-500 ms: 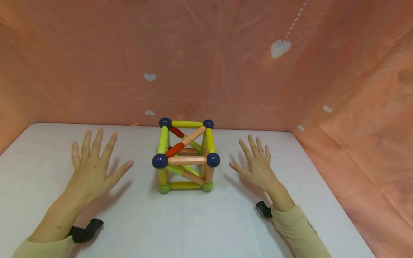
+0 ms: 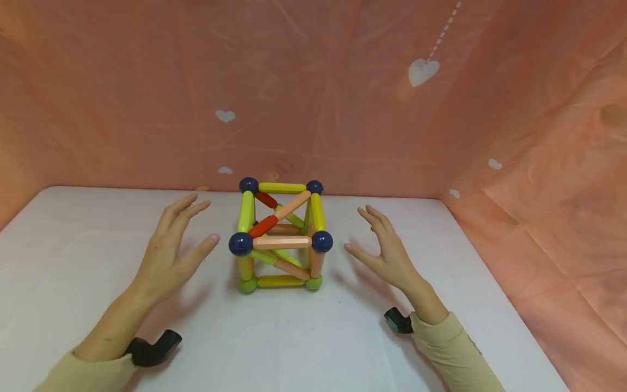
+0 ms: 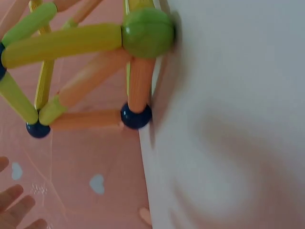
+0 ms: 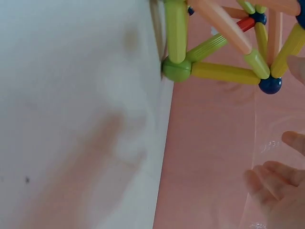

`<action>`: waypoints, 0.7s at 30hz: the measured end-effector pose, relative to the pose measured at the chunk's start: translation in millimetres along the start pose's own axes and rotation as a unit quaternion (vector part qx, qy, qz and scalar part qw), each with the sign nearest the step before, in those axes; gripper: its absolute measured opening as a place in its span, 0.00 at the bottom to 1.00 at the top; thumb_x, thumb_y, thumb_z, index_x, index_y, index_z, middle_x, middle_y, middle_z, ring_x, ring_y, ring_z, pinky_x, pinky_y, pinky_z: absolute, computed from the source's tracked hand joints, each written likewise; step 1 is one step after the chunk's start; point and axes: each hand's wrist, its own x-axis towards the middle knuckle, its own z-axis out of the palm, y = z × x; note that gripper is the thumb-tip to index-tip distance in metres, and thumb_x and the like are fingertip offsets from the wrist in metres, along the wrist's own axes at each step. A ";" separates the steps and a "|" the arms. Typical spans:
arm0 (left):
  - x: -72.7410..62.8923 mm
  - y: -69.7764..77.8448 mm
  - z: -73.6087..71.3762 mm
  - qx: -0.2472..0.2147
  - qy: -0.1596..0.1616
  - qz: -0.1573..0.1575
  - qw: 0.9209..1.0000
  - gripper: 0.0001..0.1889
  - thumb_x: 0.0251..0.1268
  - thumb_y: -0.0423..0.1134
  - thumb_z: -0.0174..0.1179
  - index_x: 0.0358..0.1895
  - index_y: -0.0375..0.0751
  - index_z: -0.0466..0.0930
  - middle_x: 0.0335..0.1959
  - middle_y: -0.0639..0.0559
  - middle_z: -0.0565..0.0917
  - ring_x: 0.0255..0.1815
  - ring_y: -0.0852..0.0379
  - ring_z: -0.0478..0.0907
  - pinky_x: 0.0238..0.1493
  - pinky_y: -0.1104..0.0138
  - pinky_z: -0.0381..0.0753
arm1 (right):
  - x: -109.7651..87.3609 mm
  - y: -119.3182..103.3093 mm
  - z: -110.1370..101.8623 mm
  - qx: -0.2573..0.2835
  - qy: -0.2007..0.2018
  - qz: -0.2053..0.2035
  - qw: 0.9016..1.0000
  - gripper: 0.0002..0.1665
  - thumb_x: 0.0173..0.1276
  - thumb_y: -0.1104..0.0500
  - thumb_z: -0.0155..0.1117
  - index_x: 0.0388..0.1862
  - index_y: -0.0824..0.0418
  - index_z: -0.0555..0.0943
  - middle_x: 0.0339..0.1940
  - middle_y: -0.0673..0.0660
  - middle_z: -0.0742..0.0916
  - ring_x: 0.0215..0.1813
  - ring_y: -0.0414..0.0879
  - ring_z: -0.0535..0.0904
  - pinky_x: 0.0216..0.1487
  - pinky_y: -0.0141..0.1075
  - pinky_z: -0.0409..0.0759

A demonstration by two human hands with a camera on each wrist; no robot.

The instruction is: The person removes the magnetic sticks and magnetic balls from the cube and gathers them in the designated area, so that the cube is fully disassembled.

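A cube-shaped frame of toy building rods and balls (image 2: 282, 242) stands on the white table, with dark blue balls at its upper corners and green ones at the front bottom. Its rods are yellow, lime, peach and red, some running diagonally. To its left my left hand (image 2: 168, 256) hovers with fingers loosely extended and thumb toward the frame, touching nothing. On the other side my right hand (image 2: 389, 253) is held the same way, apart from the frame. The left wrist view shows a green ball (image 3: 148, 32) close up; the right wrist view shows another green corner ball (image 4: 177, 69).
The white table (image 2: 303, 337) ends at a peach cloth backdrop (image 2: 294, 98) printed with pale hearts, which also rises along the right side. Black camera mounts (image 2: 154, 348) sit at both wrists, by the beige sleeves.
My left hand has moved right toward the frame and turned, its spread fingers coming together. The right hand's fingers have drawn together and turned slightly inward. The frame stays in place.
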 end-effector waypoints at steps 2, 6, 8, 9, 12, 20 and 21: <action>0.9 3.6 2.3 -0.018 0.003 0.001 1.000 0.28 0.60 0.37 0.63 0.65 0.40 0.69 0.70 0.38 0.63 0.69 0.36 0.59 0.59 0.31 0.58 | 0.4 -1.9 0.1 0.018 0.012 -0.012 1.000 0.44 0.58 0.58 0.72 0.72 0.59 0.64 0.72 0.61 0.67 0.70 0.56 0.66 0.61 0.52 0.74; 1.8 10.3 8.1 -0.044 0.016 0.009 0.999 0.26 0.58 0.32 0.63 0.62 0.40 0.74 0.66 0.41 0.68 0.67 0.43 0.62 0.59 0.34 0.61 | 0.8 -5.1 -0.2 0.052 0.029 -0.023 0.998 0.41 0.58 0.62 0.72 0.70 0.57 0.67 0.68 0.58 0.72 0.65 0.53 0.72 0.55 0.44 0.79; 2.2 14.5 11.1 -0.059 0.024 0.011 0.998 0.25 0.55 0.31 0.65 0.60 0.41 0.76 0.64 0.43 0.70 0.66 0.48 0.63 0.59 0.37 0.63 | 1.4 -6.9 0.2 0.075 0.033 -0.022 0.996 0.40 0.58 0.63 0.72 0.69 0.56 0.68 0.66 0.57 0.74 0.62 0.52 0.74 0.53 0.41 0.80; 2.6 16.5 12.7 -0.063 0.029 0.014 0.998 0.25 0.54 0.30 0.66 0.59 0.41 0.77 0.63 0.44 0.71 0.66 0.51 0.64 0.61 0.41 0.64 | 1.9 -7.7 0.5 0.087 0.033 -0.020 0.995 0.39 0.58 0.64 0.72 0.69 0.55 0.69 0.66 0.56 0.75 0.62 0.51 0.75 0.52 0.39 0.80; 4.0 23.1 17.9 -0.071 0.038 0.027 0.996 0.26 0.49 0.28 0.70 0.55 0.41 0.79 0.61 0.47 0.74 0.64 0.60 0.65 0.63 0.56 0.65 | 3.5 -11.7 1.6 0.130 0.028 -0.012 0.991 0.38 0.58 0.66 0.71 0.68 0.55 0.70 0.64 0.55 0.76 0.60 0.50 0.76 0.51 0.35 0.80; 13.8 37.7 31.9 -0.082 0.030 0.098 0.991 0.24 0.40 0.26 0.75 0.47 0.39 0.83 0.52 0.47 0.79 0.59 0.57 0.69 0.61 0.72 0.66 | 5.4 -24.7 1.7 0.236 -0.013 0.001 0.972 0.37 0.60 0.69 0.68 0.69 0.59 0.69 0.60 0.59 0.80 0.60 0.53 0.75 0.50 0.33 0.79; 15.2 38.9 33.1 -0.079 0.028 0.103 0.991 0.25 0.39 0.26 0.75 0.47 0.40 0.83 0.51 0.48 0.80 0.59 0.57 0.69 0.61 0.71 0.66 | 5.7 -26.0 1.9 0.243 -0.018 -0.001 0.970 0.37 0.60 0.69 0.67 0.69 0.59 0.69 0.59 0.60 0.80 0.60 0.52 0.76 0.50 0.33 0.79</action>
